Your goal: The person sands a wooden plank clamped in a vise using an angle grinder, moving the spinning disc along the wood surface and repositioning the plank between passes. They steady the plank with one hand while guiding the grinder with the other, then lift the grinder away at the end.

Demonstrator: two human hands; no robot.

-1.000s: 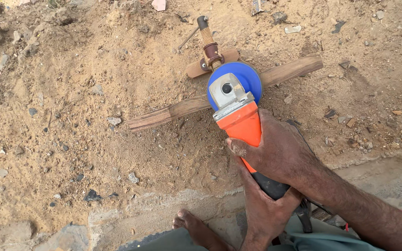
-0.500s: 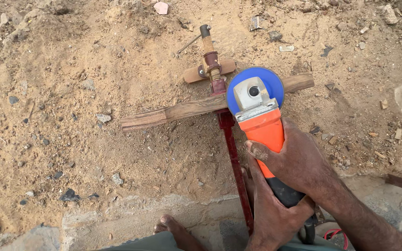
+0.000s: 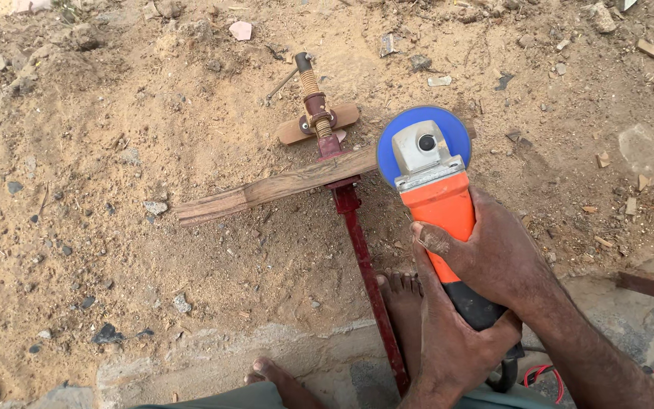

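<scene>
Two hands on grinder (image 3: 439, 198): right hand (image 3: 493, 254) clenched round orange body, left hand (image 3: 456, 344) gripping black rear handle. Blue disc shifted right vs 1 s ago, now over right end of wood strip (image 3: 278, 186) held in red clamp (image 3: 353, 227) on sandy ground; grinding pass apparently moving along strip.

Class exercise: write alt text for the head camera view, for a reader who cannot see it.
Both hands, right hand in front of left hand, grip an orange angle grinder over a wooden strip held in a red bar clamp on sandy ground.
</scene>
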